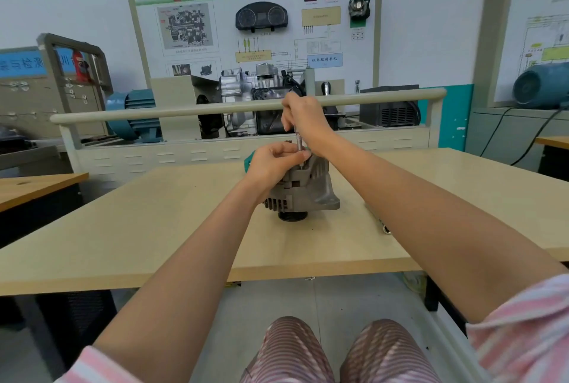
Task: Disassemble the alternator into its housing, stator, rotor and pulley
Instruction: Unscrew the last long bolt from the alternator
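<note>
A workshop classroom: behind the pale wooden desk (pixel 154 228) stands a white training board (pixel 255 22) headed with a line including "BS-018" and "(DSG)", carrying a black instrument cluster (pixel 261 16); a blue plate lower down bears Chinese characters. The grey cast-metal alternator (pixel 303 195) stands at mid-desk, its dark grooved pulley (pixel 292 216) underneath, touching the desk. The left hand (pixel 272 162) rests on the alternator's top, its grip pinching the slim metal tool shaft (pixel 299 148). The right hand (pixel 303 119) grips the upright tool's upper end.
</note>
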Motion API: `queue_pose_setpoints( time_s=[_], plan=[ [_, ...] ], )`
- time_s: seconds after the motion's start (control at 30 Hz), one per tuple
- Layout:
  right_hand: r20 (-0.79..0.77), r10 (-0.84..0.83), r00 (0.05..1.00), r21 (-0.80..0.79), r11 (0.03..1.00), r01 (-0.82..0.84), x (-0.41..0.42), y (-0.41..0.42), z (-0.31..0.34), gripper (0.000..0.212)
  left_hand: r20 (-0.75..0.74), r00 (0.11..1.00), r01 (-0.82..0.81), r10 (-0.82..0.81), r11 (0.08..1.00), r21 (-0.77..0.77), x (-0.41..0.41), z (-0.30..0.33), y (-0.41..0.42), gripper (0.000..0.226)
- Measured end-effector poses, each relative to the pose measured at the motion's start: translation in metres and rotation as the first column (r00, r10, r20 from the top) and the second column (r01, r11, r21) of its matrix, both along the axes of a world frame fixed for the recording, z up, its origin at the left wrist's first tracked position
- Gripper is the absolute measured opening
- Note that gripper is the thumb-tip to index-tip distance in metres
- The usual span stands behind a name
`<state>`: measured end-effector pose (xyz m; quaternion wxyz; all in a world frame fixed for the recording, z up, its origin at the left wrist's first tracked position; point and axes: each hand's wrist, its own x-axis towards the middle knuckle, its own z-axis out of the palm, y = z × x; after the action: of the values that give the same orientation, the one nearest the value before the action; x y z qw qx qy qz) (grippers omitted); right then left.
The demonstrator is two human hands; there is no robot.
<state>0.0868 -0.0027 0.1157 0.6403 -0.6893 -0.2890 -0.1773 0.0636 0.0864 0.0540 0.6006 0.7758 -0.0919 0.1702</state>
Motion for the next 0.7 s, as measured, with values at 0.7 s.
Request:
queue_pose_setpoints(
  time_s=[0.7],
  plan=[
    [0.488,-0.420,0.765,-0.294,0.746,0.597,-0.004,0.010,-0.011,0.051,0.059,0.998,-0.034,0.033,0.999,0.022,0.004,-0.003,0.001,0.012]
  ],
)
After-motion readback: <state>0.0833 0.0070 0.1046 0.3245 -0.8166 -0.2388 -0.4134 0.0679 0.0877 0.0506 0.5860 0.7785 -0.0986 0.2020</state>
